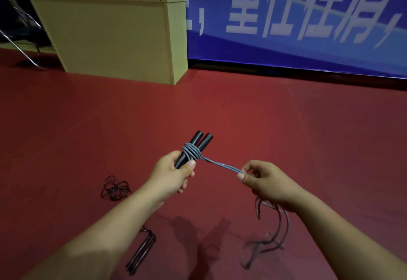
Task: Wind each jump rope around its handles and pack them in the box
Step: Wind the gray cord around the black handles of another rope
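While left hand (pixel 174 174) grips black handles (pixel 193 147), right hand (pixel 262 180) pinches taut grey rope (pixel 222 165).

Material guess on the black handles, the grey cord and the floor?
Handles: look like matte black plastic or foam tubes; dull, no glint, the ends seem hollow. Can't tell which.
Cord: likely smooth PVC or rubber-coated; it takes tight coils and shows a faint sheen.
Floor: red, looks like vinyl or rubber sheet sports flooring; even matte surface with faint straight seams.
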Demonstrator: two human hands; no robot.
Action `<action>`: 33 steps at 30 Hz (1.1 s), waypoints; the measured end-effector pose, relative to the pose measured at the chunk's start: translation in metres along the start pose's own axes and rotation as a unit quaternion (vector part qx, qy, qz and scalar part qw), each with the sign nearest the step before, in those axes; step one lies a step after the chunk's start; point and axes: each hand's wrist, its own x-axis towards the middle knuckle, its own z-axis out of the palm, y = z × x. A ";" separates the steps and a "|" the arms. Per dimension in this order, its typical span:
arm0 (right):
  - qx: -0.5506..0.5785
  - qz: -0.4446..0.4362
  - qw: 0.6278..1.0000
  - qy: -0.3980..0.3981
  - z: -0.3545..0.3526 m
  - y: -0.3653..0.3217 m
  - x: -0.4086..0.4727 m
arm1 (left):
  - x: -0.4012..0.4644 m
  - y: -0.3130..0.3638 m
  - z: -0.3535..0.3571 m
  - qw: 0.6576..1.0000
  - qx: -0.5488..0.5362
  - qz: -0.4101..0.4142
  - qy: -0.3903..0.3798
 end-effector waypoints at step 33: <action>-0.066 -0.137 0.985 0.081 0.008 -0.019 -0.005 | -0.029 0.017 0.011 0.845 0.444 0.191 -0.229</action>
